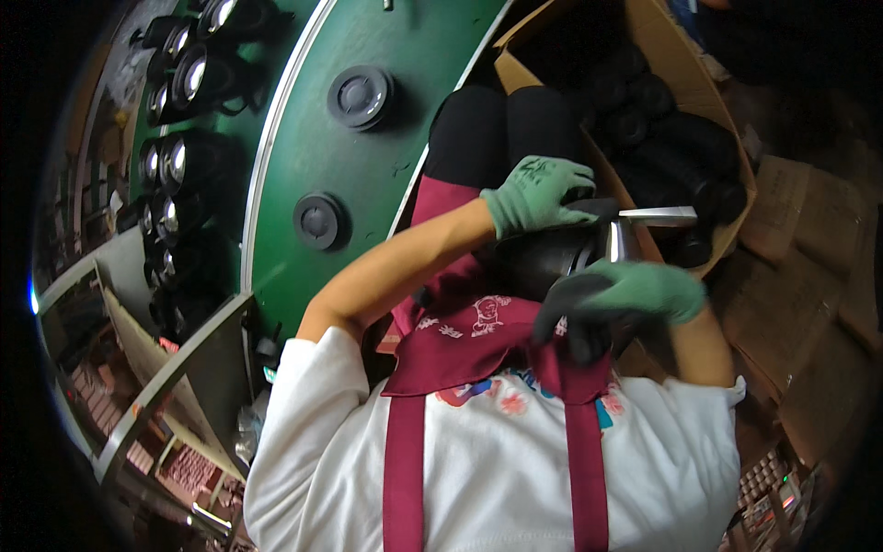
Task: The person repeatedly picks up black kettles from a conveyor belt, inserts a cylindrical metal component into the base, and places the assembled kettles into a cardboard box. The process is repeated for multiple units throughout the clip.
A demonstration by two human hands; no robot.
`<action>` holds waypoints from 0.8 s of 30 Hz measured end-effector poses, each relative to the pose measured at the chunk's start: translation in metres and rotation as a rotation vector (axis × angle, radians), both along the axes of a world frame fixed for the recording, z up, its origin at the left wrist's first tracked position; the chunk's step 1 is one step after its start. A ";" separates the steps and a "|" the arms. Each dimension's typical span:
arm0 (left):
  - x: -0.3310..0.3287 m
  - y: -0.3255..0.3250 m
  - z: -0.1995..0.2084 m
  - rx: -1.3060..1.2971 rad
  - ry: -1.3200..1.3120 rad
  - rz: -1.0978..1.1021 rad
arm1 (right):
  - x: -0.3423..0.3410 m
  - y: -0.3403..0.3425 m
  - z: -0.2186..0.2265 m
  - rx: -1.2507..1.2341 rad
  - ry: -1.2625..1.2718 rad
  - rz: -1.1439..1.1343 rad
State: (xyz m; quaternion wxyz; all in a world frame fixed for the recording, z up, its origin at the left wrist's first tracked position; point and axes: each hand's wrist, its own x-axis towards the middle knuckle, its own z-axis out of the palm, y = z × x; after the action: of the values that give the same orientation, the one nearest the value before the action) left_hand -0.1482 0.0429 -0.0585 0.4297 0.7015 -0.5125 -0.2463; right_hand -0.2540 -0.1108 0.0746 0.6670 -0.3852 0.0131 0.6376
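A dark, rounded vessel [543,256] rests over my lap, against the maroon apron [474,336]. My left hand [544,195], in a green glove with dark fingertips, curls over a black part at the vessel's far right side. A shiny silver metal piece [658,217] juts out to the right beside those fingers, with another bright strip running down from it. My right hand [625,293], in a matching glove, is at the vessel's near right side. It is smeared by motion, and its dark fingers point down toward the apron; whether they hold anything is unclear.
Two dark round discs, a larger one [360,97] and a smaller one [318,221], lie on the green table [285,276] at left. Several black jugs with handles [195,158] line its far side. An open carton [736,120] of black parts stands at right, beside flattened cardboard [791,285].
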 end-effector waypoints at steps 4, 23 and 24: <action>0.006 0.014 0.012 0.175 -0.023 -0.034 | 0.008 -0.042 0.016 -0.743 -0.789 -0.916; -0.064 0.052 0.067 0.038 -0.323 0.009 | -0.053 -0.104 -0.104 -0.714 -0.330 -1.209; -0.059 0.058 0.061 0.033 -0.265 0.015 | -0.061 -0.099 -0.104 -0.830 -0.469 -1.133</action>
State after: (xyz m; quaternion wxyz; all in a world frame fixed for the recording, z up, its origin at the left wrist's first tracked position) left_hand -0.2074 0.1012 0.0024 0.3484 0.7387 -0.5554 -0.1566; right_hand -0.3145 -0.2100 -0.0296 0.6788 -0.6660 0.3069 0.0392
